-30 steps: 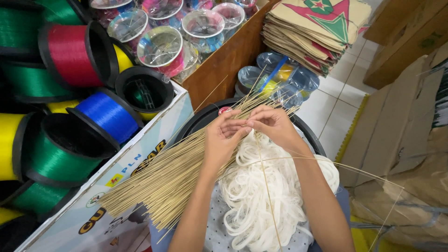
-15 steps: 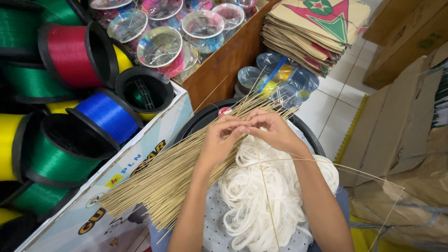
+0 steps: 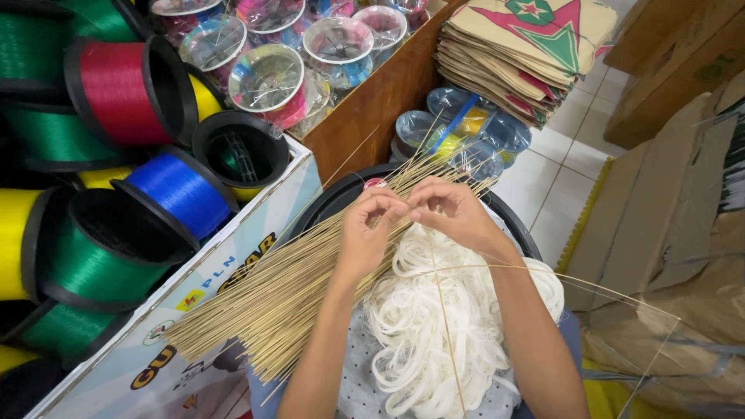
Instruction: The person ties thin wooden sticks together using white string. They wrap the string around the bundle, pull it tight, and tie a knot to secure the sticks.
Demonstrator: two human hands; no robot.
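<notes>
Your left hand [image 3: 371,233] and right hand [image 3: 454,213] meet fingertip to fingertip, both pinched shut on a thin bamboo stick [image 3: 446,322] that runs toward 6 o'clock over the heap of white string [image 3: 434,341]. The stick bundle [image 3: 303,287] lies at 8 o'clock, thread spools [image 3: 116,93] at 10. Probably best: keep both pinches close together and the pressure light, lest the stick snap.

I see my left hand [image 3: 371,233] and right hand [image 3: 450,213] meeting fingertip to fingertip over a bundle of thin bamboo sticks [image 3: 287,295], pinching one stick. White cord [image 3: 434,341] lies heaped below; thread spools [image 3: 116,93] sit left.
</notes>
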